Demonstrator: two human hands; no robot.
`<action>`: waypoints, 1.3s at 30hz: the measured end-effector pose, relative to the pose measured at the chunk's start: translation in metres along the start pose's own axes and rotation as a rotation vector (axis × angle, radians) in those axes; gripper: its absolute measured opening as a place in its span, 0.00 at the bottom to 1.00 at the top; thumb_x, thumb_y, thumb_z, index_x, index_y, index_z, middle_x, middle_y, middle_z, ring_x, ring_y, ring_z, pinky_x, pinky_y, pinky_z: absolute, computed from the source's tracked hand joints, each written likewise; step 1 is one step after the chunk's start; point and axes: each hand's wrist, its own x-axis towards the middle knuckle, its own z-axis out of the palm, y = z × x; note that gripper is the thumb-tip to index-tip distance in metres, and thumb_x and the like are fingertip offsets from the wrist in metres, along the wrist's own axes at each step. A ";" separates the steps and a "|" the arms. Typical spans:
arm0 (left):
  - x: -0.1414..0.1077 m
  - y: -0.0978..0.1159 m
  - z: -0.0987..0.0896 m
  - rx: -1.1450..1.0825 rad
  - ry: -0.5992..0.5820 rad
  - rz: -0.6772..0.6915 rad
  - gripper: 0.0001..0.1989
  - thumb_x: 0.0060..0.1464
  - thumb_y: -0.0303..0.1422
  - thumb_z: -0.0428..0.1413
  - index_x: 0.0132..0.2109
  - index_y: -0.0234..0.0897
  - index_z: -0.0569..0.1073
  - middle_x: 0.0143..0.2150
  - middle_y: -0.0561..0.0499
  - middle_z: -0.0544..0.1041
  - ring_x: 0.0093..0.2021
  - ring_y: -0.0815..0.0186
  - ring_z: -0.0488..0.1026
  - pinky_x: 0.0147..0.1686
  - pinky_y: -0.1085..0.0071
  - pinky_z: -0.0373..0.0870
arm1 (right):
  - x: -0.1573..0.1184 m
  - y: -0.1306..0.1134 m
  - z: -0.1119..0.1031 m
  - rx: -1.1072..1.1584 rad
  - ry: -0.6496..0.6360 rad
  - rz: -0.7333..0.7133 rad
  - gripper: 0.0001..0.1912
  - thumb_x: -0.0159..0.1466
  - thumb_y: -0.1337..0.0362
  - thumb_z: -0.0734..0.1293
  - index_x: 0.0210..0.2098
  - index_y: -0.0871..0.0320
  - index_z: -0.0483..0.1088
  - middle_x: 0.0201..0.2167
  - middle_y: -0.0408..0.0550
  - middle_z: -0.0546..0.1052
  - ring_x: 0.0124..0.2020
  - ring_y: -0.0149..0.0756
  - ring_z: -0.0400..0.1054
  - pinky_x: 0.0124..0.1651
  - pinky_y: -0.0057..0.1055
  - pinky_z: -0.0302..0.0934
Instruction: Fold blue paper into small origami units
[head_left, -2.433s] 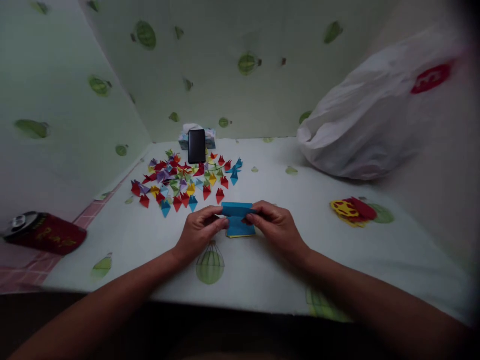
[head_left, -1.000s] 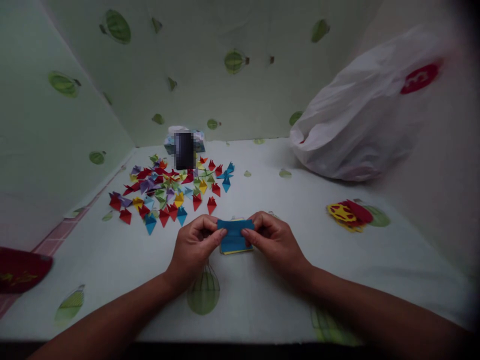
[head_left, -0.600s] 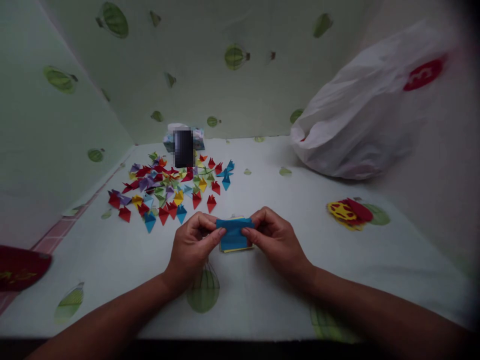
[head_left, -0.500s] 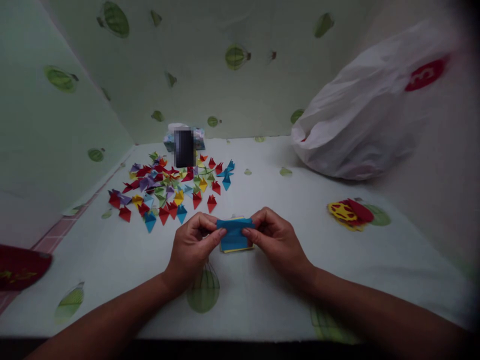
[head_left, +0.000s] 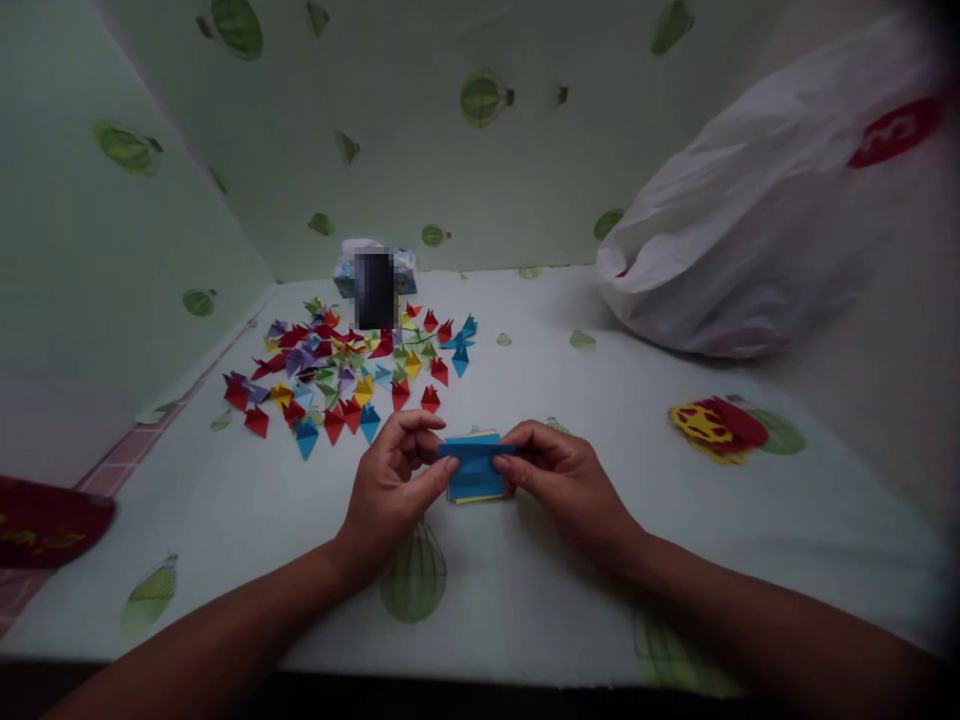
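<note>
Head view, left hand (head_left: 390, 485) and right hand (head_left: 559, 475) fingers pinching folded blue paper (head_left: 475, 452) at both ends, above paper stack (head_left: 477, 486) on counter (head_left: 525, 560), folded pieces (head_left: 345, 370) beyond.

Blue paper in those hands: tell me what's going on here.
A person is folding a blue paper with both hands: the left hand pinches its left end, the right hand its right end, just above a small stack of paper on the table. Behind lies a spread of small folded paper pieces in many colours. A white plastic bag sits at the far right.
</note>
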 end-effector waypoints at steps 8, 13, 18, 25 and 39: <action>0.017 0.003 -0.009 0.164 -0.261 -0.127 0.14 0.52 0.33 0.62 0.47 0.35 0.77 0.33 0.52 0.74 0.32 0.69 0.70 0.33 0.73 0.67 | 0.005 0.007 -0.005 -0.171 -0.127 -0.027 0.07 0.59 0.63 0.68 0.28 0.59 0.69 0.24 0.41 0.69 0.27 0.30 0.61 0.31 0.29 0.55; 0.020 0.005 -0.010 0.372 -0.403 -0.014 0.10 0.57 0.34 0.58 0.30 0.35 0.77 0.26 0.53 0.73 0.28 0.70 0.66 0.31 0.73 0.63 | 0.006 0.008 -0.005 -0.227 -0.221 0.003 0.08 0.58 0.62 0.68 0.26 0.59 0.68 0.25 0.42 0.68 0.28 0.31 0.60 0.31 0.29 0.53; 0.018 0.006 -0.009 0.360 -0.392 -0.026 0.11 0.57 0.35 0.57 0.29 0.34 0.75 0.25 0.54 0.71 0.26 0.72 0.64 0.27 0.75 0.60 | 0.007 0.006 -0.006 -0.206 -0.213 0.039 0.11 0.61 0.60 0.66 0.25 0.58 0.66 0.22 0.40 0.66 0.25 0.29 0.58 0.29 0.28 0.51; 0.015 0.001 -0.006 0.254 -0.446 -0.092 0.10 0.56 0.36 0.58 0.30 0.35 0.72 0.23 0.56 0.68 0.23 0.73 0.61 0.23 0.76 0.58 | 0.006 0.005 -0.003 -0.188 -0.223 0.023 0.10 0.62 0.59 0.67 0.28 0.58 0.69 0.24 0.41 0.68 0.26 0.30 0.61 0.30 0.28 0.55; 0.004 -0.002 0.002 0.256 -0.305 -0.026 0.12 0.59 0.37 0.56 0.30 0.36 0.66 0.24 0.56 0.65 0.24 0.71 0.60 0.25 0.74 0.58 | 0.003 0.004 0.000 -0.030 -0.057 0.063 0.15 0.62 0.55 0.69 0.26 0.57 0.65 0.20 0.40 0.69 0.24 0.29 0.62 0.30 0.29 0.57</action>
